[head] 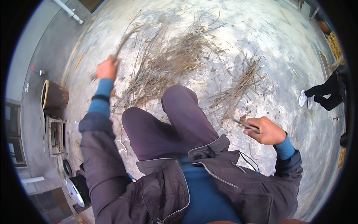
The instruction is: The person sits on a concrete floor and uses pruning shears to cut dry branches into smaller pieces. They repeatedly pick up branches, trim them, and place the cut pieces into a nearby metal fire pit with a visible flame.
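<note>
My left hand [107, 68] is raised at the upper left, its fingers wrapped around a thick, curved dry branch [124, 40]. At the right, my right hand [265, 130] grips a small tool [249, 126], blurred; its exact kind I cannot tell. Ahead of my bent knees a large loose pile of dry twigs [167, 64] lies on the concrete floor. A smaller bundle of sticks [246, 77] lies to the right of it, above my right hand.
At the left wall stand a dark brown jar [56, 95] and a block-like frame [56, 135]. An orange-yellow stick [78, 62] lies near the wall. A person in black trousers and white shoes [303, 98] is at the far right, near yellow heaped material [334, 46].
</note>
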{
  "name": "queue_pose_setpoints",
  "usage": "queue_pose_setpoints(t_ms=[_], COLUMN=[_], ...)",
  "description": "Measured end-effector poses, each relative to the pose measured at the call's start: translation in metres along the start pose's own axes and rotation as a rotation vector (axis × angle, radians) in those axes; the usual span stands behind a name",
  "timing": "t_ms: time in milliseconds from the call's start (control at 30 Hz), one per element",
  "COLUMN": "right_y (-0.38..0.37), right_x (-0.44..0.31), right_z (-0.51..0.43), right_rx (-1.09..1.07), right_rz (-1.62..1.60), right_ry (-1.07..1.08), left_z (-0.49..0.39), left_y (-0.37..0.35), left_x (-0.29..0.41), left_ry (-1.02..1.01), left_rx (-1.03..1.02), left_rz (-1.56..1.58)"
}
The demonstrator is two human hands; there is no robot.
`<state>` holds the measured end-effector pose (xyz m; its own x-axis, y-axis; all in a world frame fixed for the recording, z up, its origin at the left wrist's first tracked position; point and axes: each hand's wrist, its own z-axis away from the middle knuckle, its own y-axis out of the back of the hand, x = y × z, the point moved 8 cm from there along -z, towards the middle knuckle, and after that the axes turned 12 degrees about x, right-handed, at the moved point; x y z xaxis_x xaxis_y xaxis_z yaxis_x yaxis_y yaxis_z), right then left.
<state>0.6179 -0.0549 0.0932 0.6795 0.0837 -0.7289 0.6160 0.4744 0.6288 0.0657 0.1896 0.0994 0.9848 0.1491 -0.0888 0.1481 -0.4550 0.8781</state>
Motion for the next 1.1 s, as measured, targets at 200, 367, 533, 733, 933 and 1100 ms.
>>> queue_pose_setpoints(t_ms=[200, 367, 533, 733, 933, 1100], right_y=[0.013, -0.004, -0.027, -0.052, -0.055, -0.050], right_x=[0.029, -0.021, -0.055, -0.056, -0.052, -0.022], right_z=[-0.010, -0.046, -0.057, -0.066, -0.067, -0.058], right_rx=[0.238, 0.196, 0.133, 0.062, 0.016, 0.242], right_rz=[-0.023, 0.085, 0.137, -0.053, -0.190, 0.336], right_ry=[-0.051, 0.190, 0.365, 0.312, 0.313, 0.488], left_z=[0.002, 0.029, 0.076, 0.090, 0.085, 0.044], left_y=[0.000, 0.046, 0.078, 0.070, 0.066, 0.051], left_x=[0.024, 0.218, 0.317, 0.330, 0.331, 0.299], left_ry=[0.273, -0.019, -0.033, 0.082, 0.126, 0.211], left_rx=[-0.138, -0.756, -1.100, -1.155, -1.046, -0.680], left_rz=[0.825, 1.390, 1.487, 1.637, 1.472, 1.412])
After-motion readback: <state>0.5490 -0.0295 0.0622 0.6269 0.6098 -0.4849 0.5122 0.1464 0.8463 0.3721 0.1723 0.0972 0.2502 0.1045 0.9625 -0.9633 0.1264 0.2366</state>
